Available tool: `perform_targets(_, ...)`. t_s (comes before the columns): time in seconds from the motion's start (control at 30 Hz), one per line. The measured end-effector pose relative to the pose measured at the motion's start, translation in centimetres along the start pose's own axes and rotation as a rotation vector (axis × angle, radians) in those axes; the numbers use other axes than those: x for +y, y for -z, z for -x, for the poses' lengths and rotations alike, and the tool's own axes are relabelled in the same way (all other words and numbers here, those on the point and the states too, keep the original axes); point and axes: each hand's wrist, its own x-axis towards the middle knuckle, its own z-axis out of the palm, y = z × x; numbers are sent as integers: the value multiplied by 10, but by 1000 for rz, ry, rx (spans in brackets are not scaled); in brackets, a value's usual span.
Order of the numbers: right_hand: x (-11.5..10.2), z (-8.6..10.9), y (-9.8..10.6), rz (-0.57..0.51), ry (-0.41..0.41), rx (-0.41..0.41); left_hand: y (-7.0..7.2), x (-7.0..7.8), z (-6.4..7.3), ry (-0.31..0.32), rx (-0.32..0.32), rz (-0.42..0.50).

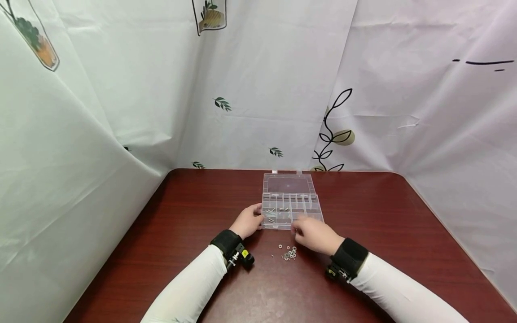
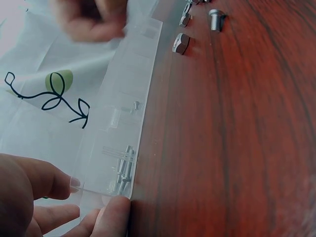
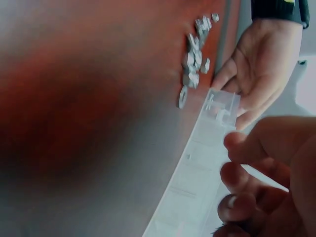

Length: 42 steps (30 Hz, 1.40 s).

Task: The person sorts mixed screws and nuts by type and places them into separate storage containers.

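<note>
A clear plastic compartment box (image 1: pixel 288 211) lies on the table with its lid (image 1: pixel 288 184) folded back behind it. My left hand (image 1: pixel 248 220) holds its left front corner, with thumb and fingers at the corner walls in the left wrist view. Several screws (image 2: pixel 124 170) lie in the compartments nearest that hand. Over the box's right front part is my right hand (image 1: pixel 315 233). Its fingers (image 3: pixel 237 175) are loosely bent above the box in the right wrist view, with nothing visible between them. Metal nuts (image 3: pixel 191 74) and a washer (image 3: pixel 182 97) lie in front of the box.
The loose hardware pile (image 1: pixel 289 255) sits on the dark red table (image 1: pixel 210 193) between my forearms. A short screw (image 2: pixel 216 19) stands on the tabletop. White printed curtains (image 1: pixel 262 89) hang behind and at the sides of the table.
</note>
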Motion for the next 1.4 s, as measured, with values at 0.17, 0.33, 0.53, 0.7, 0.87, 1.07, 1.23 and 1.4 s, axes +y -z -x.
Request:
perform_targets(0.17,-3,17,1,20,108,-61,2,2,2,4,3,1)
perform_targets(0.33,-10,23,2,62,212,-94,4,6,5,15,13,-8)
perform_targets(0.53,-14,25,-4,69,288,-106,4,3,4,-1,18,-7)
perform_targets(0.7,-15,26,-7,76,283,-113,3,2,3,0,17,-8)
perform_targets(0.87,-14,27,-8,75,276,-117,3,4,3,-4,10,-16)
perform_targets(1.07,-15,27,-8,74,283,-111,2,4,3,0,9,-19)
perform_targets(1.23,-15,25,-7,73,241,-132,1,3,2,-1,13,-29)
perform_targets(1.4,-11,24,-7,49,215,-143,0,4,2,-4,7,-34)
